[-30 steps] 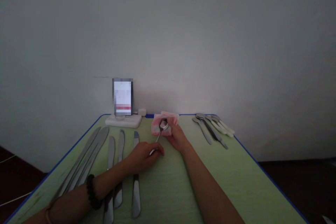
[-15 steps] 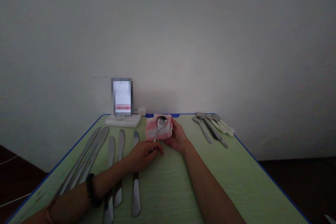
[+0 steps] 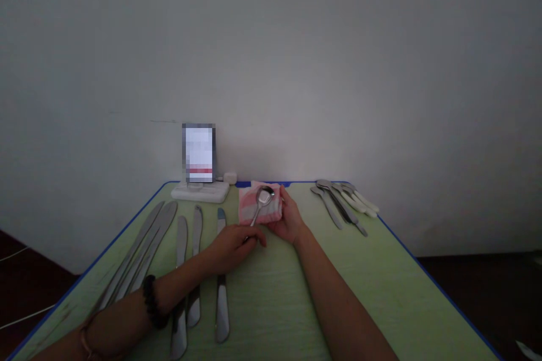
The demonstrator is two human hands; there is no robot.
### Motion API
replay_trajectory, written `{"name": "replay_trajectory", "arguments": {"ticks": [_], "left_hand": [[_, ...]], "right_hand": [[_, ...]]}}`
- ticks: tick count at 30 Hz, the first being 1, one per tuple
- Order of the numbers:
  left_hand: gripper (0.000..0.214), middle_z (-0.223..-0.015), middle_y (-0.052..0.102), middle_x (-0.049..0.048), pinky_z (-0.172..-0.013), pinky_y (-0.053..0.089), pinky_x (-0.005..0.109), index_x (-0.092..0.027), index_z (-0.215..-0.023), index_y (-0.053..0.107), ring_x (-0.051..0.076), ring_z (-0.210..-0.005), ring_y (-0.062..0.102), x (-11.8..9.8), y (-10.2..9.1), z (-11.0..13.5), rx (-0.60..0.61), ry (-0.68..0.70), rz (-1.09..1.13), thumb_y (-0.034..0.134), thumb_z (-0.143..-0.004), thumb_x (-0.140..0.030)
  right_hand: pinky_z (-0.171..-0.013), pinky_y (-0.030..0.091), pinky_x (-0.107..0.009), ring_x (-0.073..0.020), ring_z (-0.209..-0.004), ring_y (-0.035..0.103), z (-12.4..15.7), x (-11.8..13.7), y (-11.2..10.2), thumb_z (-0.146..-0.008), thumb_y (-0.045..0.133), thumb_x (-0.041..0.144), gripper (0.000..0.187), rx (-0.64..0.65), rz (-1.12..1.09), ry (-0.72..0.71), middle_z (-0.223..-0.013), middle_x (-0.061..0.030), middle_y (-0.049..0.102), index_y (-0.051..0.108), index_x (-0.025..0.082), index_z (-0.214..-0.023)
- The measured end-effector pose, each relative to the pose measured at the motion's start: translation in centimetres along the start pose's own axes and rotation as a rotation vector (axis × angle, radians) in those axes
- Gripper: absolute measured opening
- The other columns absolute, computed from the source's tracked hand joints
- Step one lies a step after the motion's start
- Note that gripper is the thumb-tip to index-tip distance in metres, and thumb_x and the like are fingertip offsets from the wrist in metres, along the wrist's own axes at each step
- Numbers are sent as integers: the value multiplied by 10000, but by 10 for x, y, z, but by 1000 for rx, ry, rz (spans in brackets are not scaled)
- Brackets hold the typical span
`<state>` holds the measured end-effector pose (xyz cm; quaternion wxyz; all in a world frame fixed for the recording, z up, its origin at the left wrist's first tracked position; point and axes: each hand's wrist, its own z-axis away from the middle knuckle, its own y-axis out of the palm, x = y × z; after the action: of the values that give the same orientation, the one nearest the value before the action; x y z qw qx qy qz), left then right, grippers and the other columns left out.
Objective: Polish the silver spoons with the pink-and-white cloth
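Note:
A shiny metal spoon (image 3: 265, 197) is held by its handle in my left hand (image 3: 237, 245), whose fingers are closed round it. The bowl of the spoon lies over a folded pink and white cloth (image 3: 249, 203). My right hand (image 3: 288, 220) grips the cloth from its right side, with the thumb at the cloth's edge and the other fingers partly hidden beneath. Under and beside my left forearm lie several table knives (image 3: 222, 310), partly covered by the arm.
Several spoons (image 3: 328, 206), some with pale handles, lie at the back right of the green table (image 3: 372, 293). A lit phone (image 3: 199, 152) stands on a white stand (image 3: 201, 193) at the back left, with a white plug (image 3: 230, 178) beside it. Behind is a wall.
The spoon and cloth have shifted slightly to the right in the picture, and the spoon is a little more tilted. Both hands keep their holds.

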<state>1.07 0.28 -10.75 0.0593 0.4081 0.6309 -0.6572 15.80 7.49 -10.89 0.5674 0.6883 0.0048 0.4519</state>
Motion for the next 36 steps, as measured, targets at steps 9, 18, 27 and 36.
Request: {"name": "replay_trajectory", "arguments": {"ticks": [9,18,27,36], "left_hand": [[310,-613,599,-21,-599,357,220,-194,-866,679,130,-577,536,-1,-1,0,44,-35,-43,376,-806,-174],[308,-577,580,-31,-571,342,213,-191,-857,680,119,-533,513,-1,-1,-1,35,-8,-61,375,-812,-187],[306,-722,642,-4,-636,378,214,-188,-873,677,135,-658,566,0,0,-1,21,-1,-19,377,-817,-189],[264,-485,408,-69,-514,272,211,-188,-898,643,103,-469,400,-4,0,0,13,-48,-12,390,-825,-211]], "right_hand": [[-754,524,-334,-176,-845,637,-1,2,3,-857,460,375,330,-25,-8,-220,-948,-45,700,599,162,-1067],[-636,539,-270,-147,-733,635,-5,-2,-4,-810,557,279,169,-79,33,-195,-823,-12,703,629,164,-911],[-646,525,-255,-129,-653,637,-4,-5,-6,-829,543,274,162,-135,83,-42,-735,-14,695,628,137,-849],[-780,505,-340,-192,-863,630,-1,8,-2,-841,354,570,524,-89,-117,-288,-938,-57,700,593,173,-1086]]}}
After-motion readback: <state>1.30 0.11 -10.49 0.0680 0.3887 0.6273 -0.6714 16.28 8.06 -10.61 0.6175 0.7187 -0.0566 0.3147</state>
